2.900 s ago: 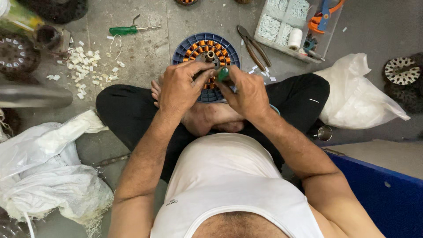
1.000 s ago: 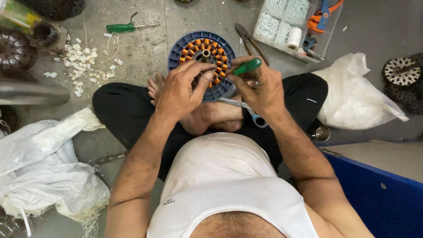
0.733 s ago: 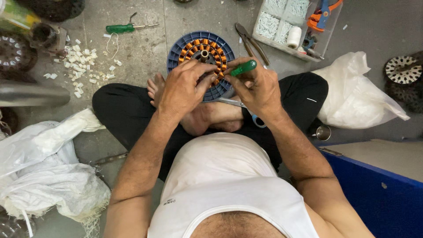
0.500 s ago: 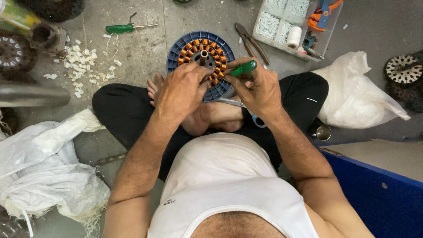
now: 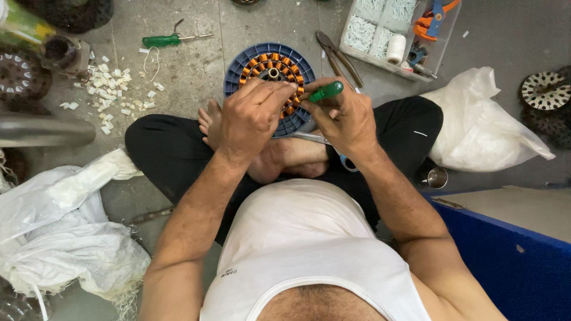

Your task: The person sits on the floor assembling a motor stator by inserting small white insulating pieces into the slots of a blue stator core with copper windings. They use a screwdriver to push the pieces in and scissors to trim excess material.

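Observation:
A round blue stator with copper windings lies on the concrete floor in front of my crossed legs. My left hand rests on its near edge, fingers curled down onto the windings. My right hand grips a green-handled tool, its tip pointing into the windings beside my left fingers. Scissors with a blue handle lie on my lap under my right wrist.
A green screwdriver and several white scraps lie at the left. Pliers and a clear parts tray sit at the back right. White bags flank me, a blue box is at right, other stators lie around.
The green-handled tool has come up from beneath my right hand and now shows above it. Both hands have stayed on the stator's near edge with only small shifts.

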